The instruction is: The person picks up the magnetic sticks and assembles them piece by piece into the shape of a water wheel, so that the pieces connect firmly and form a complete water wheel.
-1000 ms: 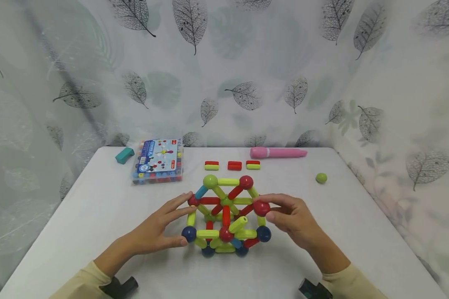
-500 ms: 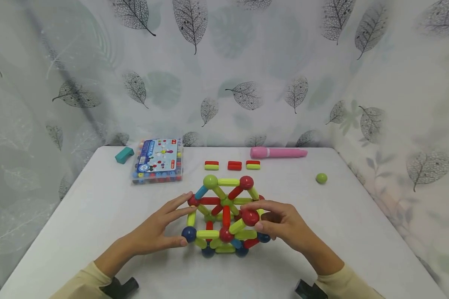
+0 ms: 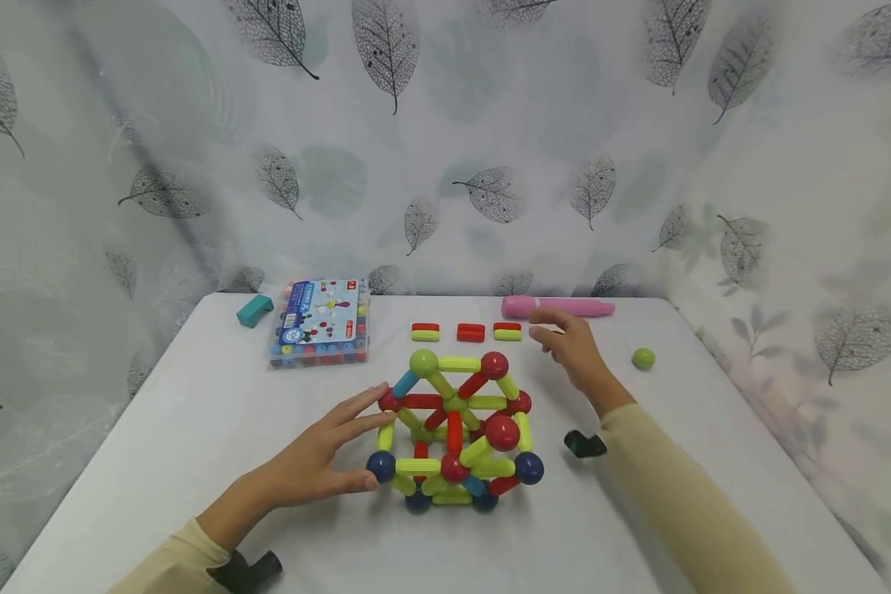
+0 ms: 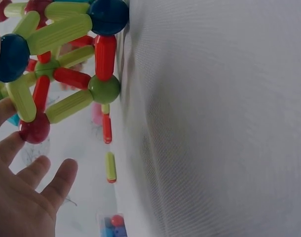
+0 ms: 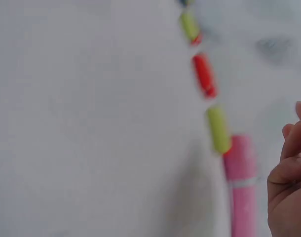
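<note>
A ball-and-rod magnetic building structure in red, lime, blue and navy stands at the table's middle. A lime rod leans up from its front, topped by a large red ball. My left hand steadies the left side, fingers extended: fingertips lie at a red corner ball, and the thumb is at a navy ball. Beyond the structure, my right hand hovers near a red-and-lime rod pair, its fingers loosely bent with nothing between them. The right wrist view shows that hand at the edge.
Two more rod pairs, red-lime and red, lie along the back. Behind them are a pink marker-shaped tube, a clear parts box with a printed sheet, and a teal block. A lime ball sits far right.
My right hand set the red ball on the slanted lime rod, let go, and moved away toward the rod pairs at the back. The left hand stayed at the structure.
</note>
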A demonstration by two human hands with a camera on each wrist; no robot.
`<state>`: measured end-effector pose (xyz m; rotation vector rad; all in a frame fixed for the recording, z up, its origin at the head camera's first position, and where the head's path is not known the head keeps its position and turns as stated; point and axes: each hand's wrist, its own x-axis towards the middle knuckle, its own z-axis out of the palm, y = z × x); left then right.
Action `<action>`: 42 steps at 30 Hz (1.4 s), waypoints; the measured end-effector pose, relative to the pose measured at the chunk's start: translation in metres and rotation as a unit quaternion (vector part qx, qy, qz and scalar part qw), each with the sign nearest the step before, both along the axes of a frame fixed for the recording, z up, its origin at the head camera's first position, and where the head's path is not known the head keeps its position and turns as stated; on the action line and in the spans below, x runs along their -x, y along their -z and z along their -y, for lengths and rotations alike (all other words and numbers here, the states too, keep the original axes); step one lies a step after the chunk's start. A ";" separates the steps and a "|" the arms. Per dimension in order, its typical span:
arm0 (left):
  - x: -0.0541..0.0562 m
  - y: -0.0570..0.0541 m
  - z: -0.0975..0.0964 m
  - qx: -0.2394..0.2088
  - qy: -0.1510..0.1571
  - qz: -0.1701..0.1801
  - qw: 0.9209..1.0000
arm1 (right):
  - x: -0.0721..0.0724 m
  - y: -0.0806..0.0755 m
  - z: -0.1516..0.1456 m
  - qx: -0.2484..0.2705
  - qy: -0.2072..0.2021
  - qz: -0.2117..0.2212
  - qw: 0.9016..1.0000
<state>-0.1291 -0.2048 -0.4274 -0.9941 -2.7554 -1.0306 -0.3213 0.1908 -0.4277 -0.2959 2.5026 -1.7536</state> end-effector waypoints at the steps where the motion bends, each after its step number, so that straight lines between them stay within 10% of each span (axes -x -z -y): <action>1: 0.000 0.001 -0.001 -0.002 0.001 0.002 1.000 | 0.012 0.008 0.001 -0.028 0.002 0.006 1.000; 7: 0.001 0.004 -0.004 -0.006 0.006 0.005 1.000 | 0.044 0.034 0.009 -0.148 -0.010 -0.007 0.989; 19: -0.003 0.000 -0.005 -0.008 0.000 0.013 1.000 | 0.040 0.036 0.024 -0.308 -0.031 -0.023 0.951; 27: -0.003 0.003 -0.004 -0.013 0.000 0.016 1.000 | 0.023 0.025 0.016 -0.201 -0.046 0.029 0.978; 36: -0.001 0.003 -0.004 -0.015 0.002 0.010 1.000 | -0.016 -0.053 -0.003 -0.058 -0.045 0.034 0.997; 42: 0.000 0.000 -0.004 -0.012 -0.005 0.015 1.000 | -0.053 -0.121 0.008 -0.037 -0.124 -0.035 0.991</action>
